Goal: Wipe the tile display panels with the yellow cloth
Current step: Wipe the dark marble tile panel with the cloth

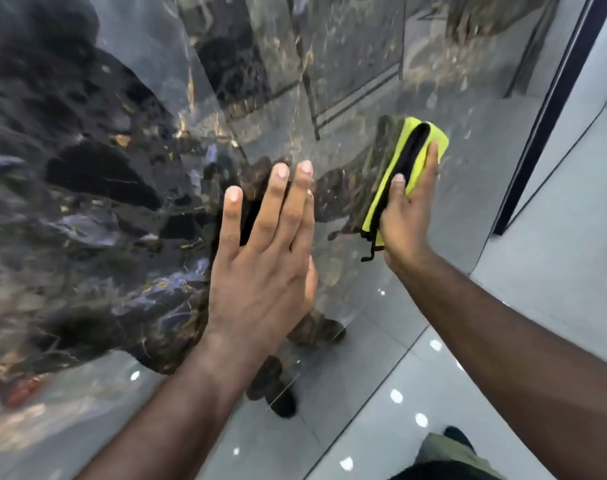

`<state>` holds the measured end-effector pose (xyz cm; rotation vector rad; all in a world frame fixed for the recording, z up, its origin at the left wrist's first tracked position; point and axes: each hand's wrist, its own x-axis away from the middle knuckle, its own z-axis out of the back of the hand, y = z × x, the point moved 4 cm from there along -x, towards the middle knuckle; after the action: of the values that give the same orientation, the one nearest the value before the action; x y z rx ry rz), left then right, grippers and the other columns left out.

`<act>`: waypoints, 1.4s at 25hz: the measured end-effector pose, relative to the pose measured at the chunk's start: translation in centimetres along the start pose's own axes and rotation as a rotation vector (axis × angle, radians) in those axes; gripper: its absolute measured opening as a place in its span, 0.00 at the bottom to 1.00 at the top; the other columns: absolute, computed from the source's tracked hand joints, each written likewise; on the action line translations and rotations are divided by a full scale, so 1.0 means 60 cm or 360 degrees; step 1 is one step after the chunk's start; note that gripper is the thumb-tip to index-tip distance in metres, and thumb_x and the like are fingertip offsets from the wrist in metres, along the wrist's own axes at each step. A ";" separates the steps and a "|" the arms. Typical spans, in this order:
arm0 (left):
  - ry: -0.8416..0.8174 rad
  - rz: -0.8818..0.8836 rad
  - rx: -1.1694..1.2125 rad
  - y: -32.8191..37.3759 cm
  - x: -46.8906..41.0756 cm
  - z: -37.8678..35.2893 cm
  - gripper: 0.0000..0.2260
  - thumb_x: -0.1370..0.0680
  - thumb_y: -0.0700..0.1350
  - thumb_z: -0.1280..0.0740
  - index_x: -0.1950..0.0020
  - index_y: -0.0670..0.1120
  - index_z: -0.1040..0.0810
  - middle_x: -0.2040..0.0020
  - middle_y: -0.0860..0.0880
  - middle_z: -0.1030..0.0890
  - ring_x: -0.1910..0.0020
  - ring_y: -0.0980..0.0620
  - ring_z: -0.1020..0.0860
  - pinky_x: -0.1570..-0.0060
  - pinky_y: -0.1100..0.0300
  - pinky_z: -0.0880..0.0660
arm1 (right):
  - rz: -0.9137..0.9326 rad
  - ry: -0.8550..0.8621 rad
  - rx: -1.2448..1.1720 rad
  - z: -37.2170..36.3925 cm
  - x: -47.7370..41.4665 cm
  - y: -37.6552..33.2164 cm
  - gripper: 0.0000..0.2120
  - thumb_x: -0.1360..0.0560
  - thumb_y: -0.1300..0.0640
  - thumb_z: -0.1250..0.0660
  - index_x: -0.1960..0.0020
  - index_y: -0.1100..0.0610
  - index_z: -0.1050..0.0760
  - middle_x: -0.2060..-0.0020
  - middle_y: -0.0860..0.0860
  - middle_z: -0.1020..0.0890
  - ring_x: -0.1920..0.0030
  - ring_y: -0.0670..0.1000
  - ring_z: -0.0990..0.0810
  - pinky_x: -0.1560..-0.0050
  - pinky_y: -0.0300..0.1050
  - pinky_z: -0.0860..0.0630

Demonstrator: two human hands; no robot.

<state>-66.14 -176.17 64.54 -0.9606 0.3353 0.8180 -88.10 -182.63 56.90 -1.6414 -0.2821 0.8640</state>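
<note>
Up against the marble panel (104,150), mid-wipe
Right grip (406,220) clamps the yellow cloth (439,136) onto it; left grip (260,271), fingers spread, lies flat there, probably bracing.

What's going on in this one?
A person is wiping a glossy dark marble-look tile display panel. The right hand grips a folded yellow cloth and presses it against the panel. The left hand rests flat on the panel beside the cloth, fingers straight. Glossy grey floor tiles lie below.
</note>
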 end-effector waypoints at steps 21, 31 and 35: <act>-0.0135 -0.0697 -0.0141 0.142 -0.114 -0.110 0.32 0.13 0.54 0.40 0.14 0.38 0.38 0.13 0.43 0.40 0.14 0.45 0.40 0.15 0.47 0.47 | -0.0792 -0.0024 -0.0239 0.039 0.024 0.282 0.32 0.13 0.50 0.42 0.13 0.46 0.52 0.16 0.48 0.42 0.19 0.50 0.37 0.18 0.57 0.39; -0.0182 -0.0806 -0.0165 0.167 -0.102 -0.132 0.31 0.16 0.53 0.35 0.18 0.36 0.30 0.17 0.40 0.32 0.18 0.43 0.32 0.19 0.46 0.36 | -0.1649 -0.0019 -0.0101 0.056 0.052 0.396 0.30 0.11 0.54 0.44 0.14 0.41 0.54 0.29 0.51 0.28 0.41 0.52 0.27 0.40 0.47 0.30; -0.0189 -0.0804 -0.0148 0.171 -0.104 -0.126 0.32 0.18 0.54 0.34 0.19 0.36 0.29 0.17 0.40 0.31 0.18 0.44 0.31 0.19 0.46 0.36 | -0.1657 0.0009 -0.0126 0.065 0.044 0.394 0.31 0.11 0.55 0.43 0.14 0.42 0.53 0.30 0.49 0.28 0.41 0.52 0.26 0.37 0.49 0.28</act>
<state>-77.21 -182.11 57.95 -1.0208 -0.0529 0.4262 -95.23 -184.55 33.93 -1.2948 -1.0554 0.0481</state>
